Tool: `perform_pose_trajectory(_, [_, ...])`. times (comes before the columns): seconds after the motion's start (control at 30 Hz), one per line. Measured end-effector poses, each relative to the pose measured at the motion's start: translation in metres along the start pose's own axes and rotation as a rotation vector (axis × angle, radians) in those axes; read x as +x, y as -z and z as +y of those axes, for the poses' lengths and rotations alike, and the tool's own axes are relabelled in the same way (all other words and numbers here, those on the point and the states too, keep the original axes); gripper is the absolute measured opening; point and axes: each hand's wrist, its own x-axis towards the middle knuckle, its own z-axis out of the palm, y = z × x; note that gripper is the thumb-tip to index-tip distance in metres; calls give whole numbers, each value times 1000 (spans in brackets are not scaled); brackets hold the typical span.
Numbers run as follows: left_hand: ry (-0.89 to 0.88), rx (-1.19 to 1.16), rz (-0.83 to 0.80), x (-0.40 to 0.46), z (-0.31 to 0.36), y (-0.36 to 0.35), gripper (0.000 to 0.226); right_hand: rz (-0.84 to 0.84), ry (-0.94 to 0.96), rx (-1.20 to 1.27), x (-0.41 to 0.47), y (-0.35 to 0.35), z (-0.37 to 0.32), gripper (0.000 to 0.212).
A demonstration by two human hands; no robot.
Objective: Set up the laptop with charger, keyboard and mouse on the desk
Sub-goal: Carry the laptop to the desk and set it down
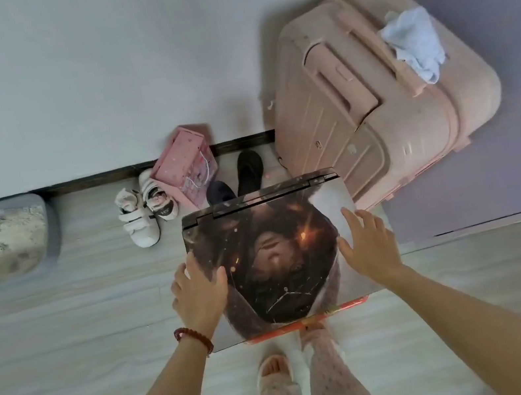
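Hands grip the closed laptop (275, 250) between them: left hand (198, 288) and right hand (370, 244) clasping opposite edges.

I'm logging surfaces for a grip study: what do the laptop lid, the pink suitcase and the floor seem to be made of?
Laptop lid: covered by what looks like a printed decal, smooth with a slight sheen; the shell beneath is hidden. Suitcase: apparently hard moulded plastic, matte pink, judging by its ribbed panels and rounded corners. Floor: pale wood-look planks, laminate or vinyl perhaps, with visible grain and seams.
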Motion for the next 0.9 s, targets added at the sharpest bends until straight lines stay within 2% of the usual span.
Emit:
perform_pose_trajectory(0.07, [33, 98, 19, 25, 0, -28, 83, -28, -15, -38, 32, -22, 8, 65])
perform_pose_trajectory(0.2, [48, -83, -13, 52, -14, -53, 100, -16, -30, 116, 56, -50, 17, 80])
perform_pose_trajectory(0.27, [52, -127, -24, 57, -21, -53, 104, -6, -98, 203, 55, -55, 22, 87])
perform_pose_trajectory(0.37, [71, -246, -20, 60, -17, -54, 107, -80, -201, 321, 60, -56, 24, 97])
perform_pose_trajectory(0.5, [100, -319, 10, 52, -15, -51, 107, -134, -222, 410, 63, -47, 19, 101])
perform_pose_trajectory(0.63, [121, -400, 73, 27, -20, -31, 108, -138, -174, 455, 58, -20, 0, 101])
perform_pose_trajectory(0.8, [196, -519, 186, -22, -33, 38, 107, -124, 14, 475, 26, 36, -61, 93])
perform_pose_trajectory(0.9, [242, -558, 287, -63, -60, 97, 103, -131, 137, 375, -11, 66, -115, 91])
